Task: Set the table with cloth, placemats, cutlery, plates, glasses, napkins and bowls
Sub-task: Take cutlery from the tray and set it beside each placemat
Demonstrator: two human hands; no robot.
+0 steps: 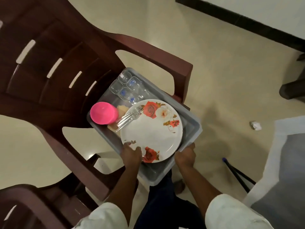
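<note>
Head view: left hand (132, 150) curled over near rim of the floral plates (151, 130), thumb on top, fingers underneath out of sight. Right hand (185, 154) clasping the grey tub (192, 124) by its near right rim, fingers wrapped over the edge. Plates stacked inside the tub, forks (130, 116) lying across their far left edge, pink cup (104, 112) and clear glasses (126, 85) beyond. Tub resting on a brown plastic chair (57, 63). Pale tiled floor (222, 71) around, crumpled paper (255, 125) at right.
</note>
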